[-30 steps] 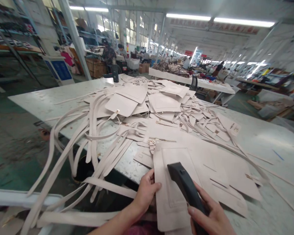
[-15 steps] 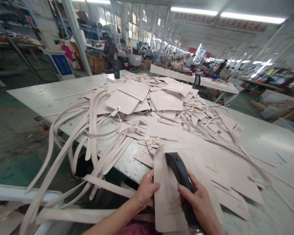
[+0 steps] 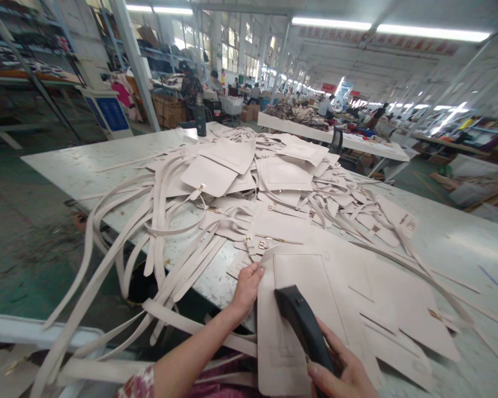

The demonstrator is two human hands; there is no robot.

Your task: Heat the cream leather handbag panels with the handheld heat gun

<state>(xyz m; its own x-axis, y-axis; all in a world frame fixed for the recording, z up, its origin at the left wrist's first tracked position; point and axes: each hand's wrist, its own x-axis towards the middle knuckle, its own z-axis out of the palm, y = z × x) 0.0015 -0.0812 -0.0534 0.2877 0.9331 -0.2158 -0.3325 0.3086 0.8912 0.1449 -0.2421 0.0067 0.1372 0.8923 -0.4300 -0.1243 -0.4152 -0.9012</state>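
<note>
- My left hand [image 3: 249, 284]: fingers pinching the beige panel [image 3: 311, 276] by its left edge.
- My right hand [image 3: 343, 377]: fingers wrapped round the black tool [image 3: 302, 323], tip over the panel.
- Panel: lying at the table's [image 3: 87, 166] near edge.

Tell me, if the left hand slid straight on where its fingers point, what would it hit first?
Probably the small straps with gold buckles lying just beyond the left hand, which pinches the edge of the beige panel. Depth is hard to judge.

Bare hands [image 3: 249, 284], red floral sleeve [image 3: 141, 383].
</note>
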